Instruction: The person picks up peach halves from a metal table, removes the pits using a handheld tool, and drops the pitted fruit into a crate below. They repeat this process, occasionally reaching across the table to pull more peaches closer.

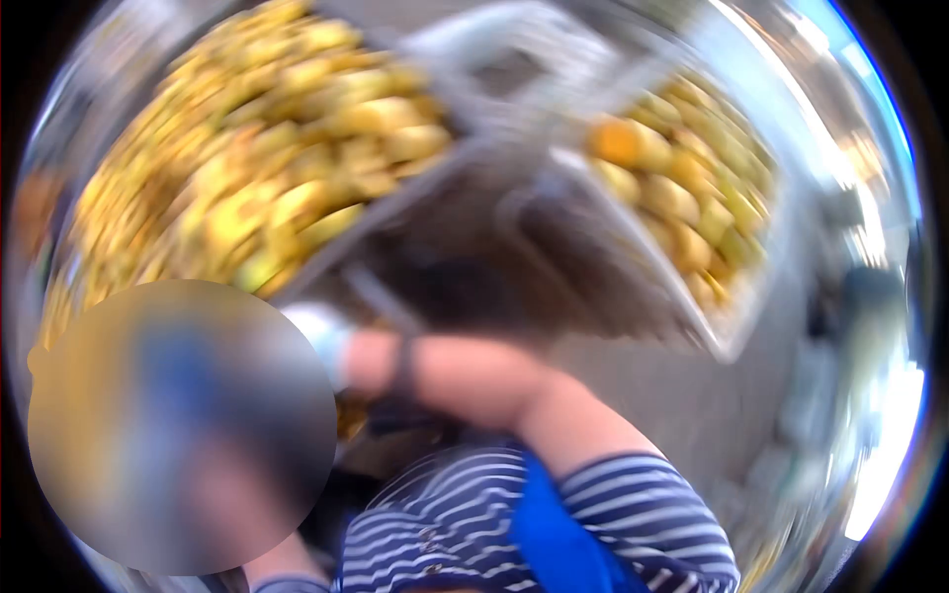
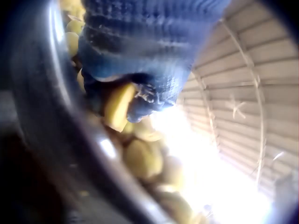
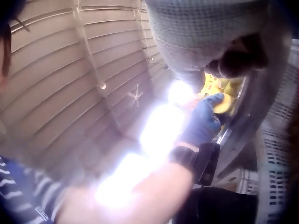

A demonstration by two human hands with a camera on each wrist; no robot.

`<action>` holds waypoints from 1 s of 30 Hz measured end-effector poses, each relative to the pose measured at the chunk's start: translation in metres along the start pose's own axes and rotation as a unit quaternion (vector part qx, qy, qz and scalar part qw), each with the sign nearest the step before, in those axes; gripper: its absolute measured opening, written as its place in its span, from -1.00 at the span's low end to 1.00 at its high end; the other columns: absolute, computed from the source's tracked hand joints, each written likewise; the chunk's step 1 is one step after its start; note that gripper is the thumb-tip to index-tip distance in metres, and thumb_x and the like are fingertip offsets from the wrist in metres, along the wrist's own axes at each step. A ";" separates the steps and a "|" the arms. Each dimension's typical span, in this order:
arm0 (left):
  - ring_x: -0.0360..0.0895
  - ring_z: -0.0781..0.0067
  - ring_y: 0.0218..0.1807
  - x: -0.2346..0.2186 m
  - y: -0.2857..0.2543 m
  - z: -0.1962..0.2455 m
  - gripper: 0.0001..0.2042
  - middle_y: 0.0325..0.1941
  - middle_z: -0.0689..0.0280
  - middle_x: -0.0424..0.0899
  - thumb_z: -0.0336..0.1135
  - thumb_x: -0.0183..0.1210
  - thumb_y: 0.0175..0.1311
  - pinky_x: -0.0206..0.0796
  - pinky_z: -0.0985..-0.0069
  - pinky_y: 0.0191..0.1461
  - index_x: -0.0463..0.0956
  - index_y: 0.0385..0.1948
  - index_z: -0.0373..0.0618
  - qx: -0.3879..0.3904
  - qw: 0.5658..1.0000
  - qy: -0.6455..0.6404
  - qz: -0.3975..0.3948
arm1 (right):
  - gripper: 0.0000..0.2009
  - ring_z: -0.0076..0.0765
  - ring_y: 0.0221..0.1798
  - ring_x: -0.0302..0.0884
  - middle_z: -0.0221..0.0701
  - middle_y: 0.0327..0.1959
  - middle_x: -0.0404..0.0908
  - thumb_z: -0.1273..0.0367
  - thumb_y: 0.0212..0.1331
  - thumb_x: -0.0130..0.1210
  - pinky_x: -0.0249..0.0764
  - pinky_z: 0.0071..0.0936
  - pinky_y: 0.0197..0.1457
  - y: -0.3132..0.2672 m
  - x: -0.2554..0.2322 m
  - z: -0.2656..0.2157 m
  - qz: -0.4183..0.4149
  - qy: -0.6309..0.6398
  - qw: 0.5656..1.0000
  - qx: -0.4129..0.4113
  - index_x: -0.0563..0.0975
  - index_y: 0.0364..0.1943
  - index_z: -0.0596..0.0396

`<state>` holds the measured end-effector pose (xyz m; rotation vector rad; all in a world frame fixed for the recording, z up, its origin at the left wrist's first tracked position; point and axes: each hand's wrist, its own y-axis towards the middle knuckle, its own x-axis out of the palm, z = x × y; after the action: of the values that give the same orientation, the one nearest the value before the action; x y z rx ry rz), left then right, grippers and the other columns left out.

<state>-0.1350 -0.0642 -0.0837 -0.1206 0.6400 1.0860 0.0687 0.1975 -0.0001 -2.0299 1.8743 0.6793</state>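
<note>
In the left wrist view, my left hand (image 2: pixel 135 51), in a blue knit glove, pinches a pale yellow piece of fruit (image 2: pixel 118 108). It is over a heap of similar yellow fruit (image 2: pixel 142 158), inside a metal rim (image 2: pixel 60 79). The right wrist view also shows the blue-gloved hand with the fruit piece (image 3: pixel 223 103). My right hand (image 3: pixel 205 37) wears a grey-white knit glove and is close by, its fingers bent down into dark shadow; I cannot tell what they hold. In the head view a blurred disc hides the left hand, and the right glove (image 1: pixel 316 331) is at its edge.
A large spread of yellow fruit (image 1: pixel 297 128) fills the upper left of the head view. Right of it stands a pale crate (image 1: pixel 727 346) with more fruit. A white perforated crate (image 3: pixel 275 163) is beside the metal edge. Bright glare washes out parts of both wrist views.
</note>
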 end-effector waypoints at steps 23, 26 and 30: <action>0.60 0.21 0.03 -0.001 -0.066 0.109 -0.60 0.01 0.02 0.59 -0.13 -0.17 0.53 0.50 0.28 0.13 0.28 0.27 -0.13 -0.097 0.803 -0.567 0.159 | -0.67 0.14 -0.21 0.59 0.03 -0.31 0.60 0.35 0.10 0.24 0.48 -0.17 -0.13 0.069 0.084 -0.043 -0.135 0.103 0.985 -0.024 0.46 -0.13 0.28; 0.62 0.25 -0.03 0.004 -0.069 0.114 -0.55 -0.02 0.06 0.60 -0.08 -0.19 0.53 0.50 0.31 0.12 0.37 0.12 -0.34 0.062 0.908 -0.345 0.228 | -0.67 0.16 -0.20 0.59 0.03 -0.32 0.61 0.37 0.09 0.24 0.47 -0.16 -0.09 0.072 0.093 -0.039 -0.155 0.090 0.984 0.005 0.46 -0.12 0.29; 0.65 0.27 -0.11 -0.005 -0.071 0.119 -0.48 -0.13 0.09 0.64 0.01 -0.20 0.52 0.52 0.35 0.03 0.47 -0.04 -0.40 -0.094 0.838 -0.488 0.224 | -0.69 -0.11 -0.44 0.58 -0.17 -0.48 0.58 0.34 0.13 0.24 0.48 -0.31 -0.35 0.066 0.104 -0.028 -0.090 0.038 0.991 -0.092 0.46 -0.12 0.22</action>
<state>-0.0254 -0.0552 0.0006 0.4267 -0.3961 1.4715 0.0112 0.0881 -0.0248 -2.3381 1.6955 0.7597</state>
